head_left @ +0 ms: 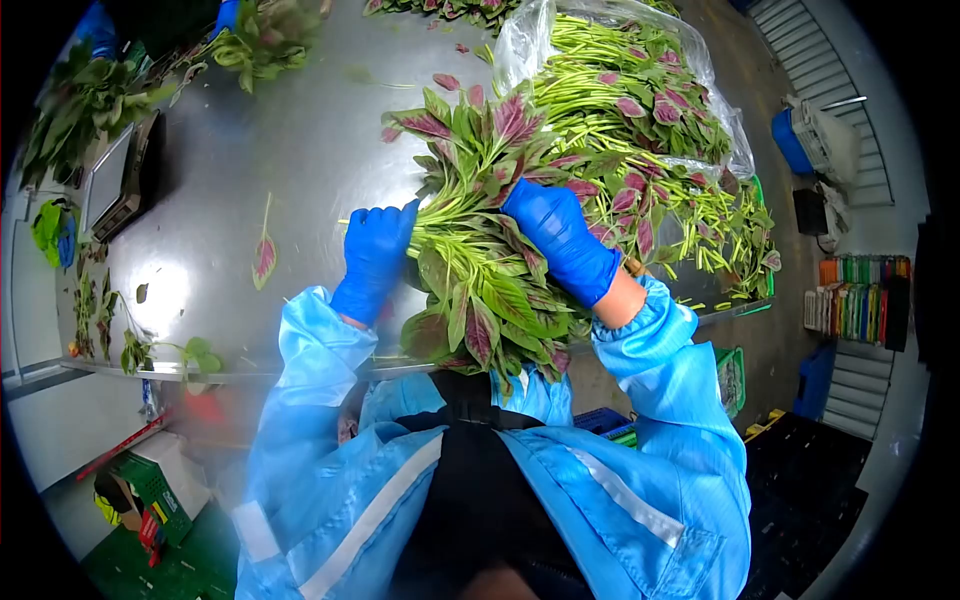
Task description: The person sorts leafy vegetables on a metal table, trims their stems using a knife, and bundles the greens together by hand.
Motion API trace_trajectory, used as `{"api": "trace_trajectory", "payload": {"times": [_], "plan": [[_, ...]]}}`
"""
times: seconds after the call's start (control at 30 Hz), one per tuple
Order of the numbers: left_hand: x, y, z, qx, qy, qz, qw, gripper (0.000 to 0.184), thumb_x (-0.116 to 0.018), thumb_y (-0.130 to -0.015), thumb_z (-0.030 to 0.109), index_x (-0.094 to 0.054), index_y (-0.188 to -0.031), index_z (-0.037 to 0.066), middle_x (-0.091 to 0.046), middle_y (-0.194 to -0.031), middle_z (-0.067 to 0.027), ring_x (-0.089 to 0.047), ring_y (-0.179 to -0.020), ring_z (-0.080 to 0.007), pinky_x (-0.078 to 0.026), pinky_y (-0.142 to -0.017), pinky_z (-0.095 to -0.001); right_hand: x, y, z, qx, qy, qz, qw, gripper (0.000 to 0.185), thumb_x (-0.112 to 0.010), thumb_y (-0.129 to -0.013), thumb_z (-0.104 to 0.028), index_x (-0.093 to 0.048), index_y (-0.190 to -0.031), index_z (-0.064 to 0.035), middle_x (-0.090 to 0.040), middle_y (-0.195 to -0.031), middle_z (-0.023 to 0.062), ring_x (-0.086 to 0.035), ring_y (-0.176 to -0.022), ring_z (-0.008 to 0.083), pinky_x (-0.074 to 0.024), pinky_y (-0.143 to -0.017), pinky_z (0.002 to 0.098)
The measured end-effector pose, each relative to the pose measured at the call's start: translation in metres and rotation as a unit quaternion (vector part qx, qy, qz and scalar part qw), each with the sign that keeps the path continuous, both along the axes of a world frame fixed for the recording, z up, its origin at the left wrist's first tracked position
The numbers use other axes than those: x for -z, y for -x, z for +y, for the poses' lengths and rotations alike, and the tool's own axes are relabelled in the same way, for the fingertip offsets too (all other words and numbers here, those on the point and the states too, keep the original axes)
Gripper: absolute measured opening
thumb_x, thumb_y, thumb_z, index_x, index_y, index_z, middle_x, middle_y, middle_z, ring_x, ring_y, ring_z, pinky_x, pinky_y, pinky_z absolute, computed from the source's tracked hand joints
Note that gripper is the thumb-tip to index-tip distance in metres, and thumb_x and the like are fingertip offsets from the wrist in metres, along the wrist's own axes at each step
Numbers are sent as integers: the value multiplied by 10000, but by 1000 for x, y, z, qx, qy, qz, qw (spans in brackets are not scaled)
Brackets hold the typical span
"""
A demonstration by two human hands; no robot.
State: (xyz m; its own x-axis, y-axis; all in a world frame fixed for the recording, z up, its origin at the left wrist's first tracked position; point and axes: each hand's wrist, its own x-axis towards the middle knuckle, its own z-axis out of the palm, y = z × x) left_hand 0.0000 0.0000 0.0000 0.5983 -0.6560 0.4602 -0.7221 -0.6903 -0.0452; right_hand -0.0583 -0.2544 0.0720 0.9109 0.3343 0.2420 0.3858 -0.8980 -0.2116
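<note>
A large bunch of amaranth (490, 270), green leaves with purple-red centres, is held over the near edge of the metal table. My left hand (378, 255), in a blue glove, is closed around the pale stem ends on the bunch's left side. On the other side my right hand (562, 240), also blue-gloved, is closed among the leaves; its fingertips are partly hidden there. Just behind my right hand lies a heap of loose amaranth (650, 205). Beyond that, more amaranth stems (590, 75) lie in a clear plastic bag (525, 45).
A scale (120, 175) stands on the table (300, 130) at the left. One loose leaf (264, 258) lies left of my left hand. At the far left, another person's blue-gloved hand (226, 15) is beside a leafy bunch (262, 45). A green crate (155, 495) stands below the table.
</note>
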Motion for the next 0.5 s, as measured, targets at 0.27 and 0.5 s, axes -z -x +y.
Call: {"api": "trace_trajectory", "payload": {"times": [0.27, 0.5], "plan": [[0, -2, -2, 7, 6, -10, 1000, 432, -586, -733, 76, -589, -1160, 141, -490, -736, -17, -524, -679, -183, -426, -694, -341, 10, -2, 0, -39, 43, -38, 998, 137, -600, -759, -120, -643, -878, -67, -619, -765, 141, -632, -696, 313, -492, -567, 385], [1, 4, -2, -1, 24, 12, 1000, 440, -585, -725, 72, -603, -1157, 156, -532, -762, -17, -551, -710, -195, -428, -723, -344, 2, 0, 2, -44, 12, -108, 993, 340, -554, -783, -48, -580, -1122, -54, -586, -811, 133, -615, -655, 284, -483, -522, 348]]}}
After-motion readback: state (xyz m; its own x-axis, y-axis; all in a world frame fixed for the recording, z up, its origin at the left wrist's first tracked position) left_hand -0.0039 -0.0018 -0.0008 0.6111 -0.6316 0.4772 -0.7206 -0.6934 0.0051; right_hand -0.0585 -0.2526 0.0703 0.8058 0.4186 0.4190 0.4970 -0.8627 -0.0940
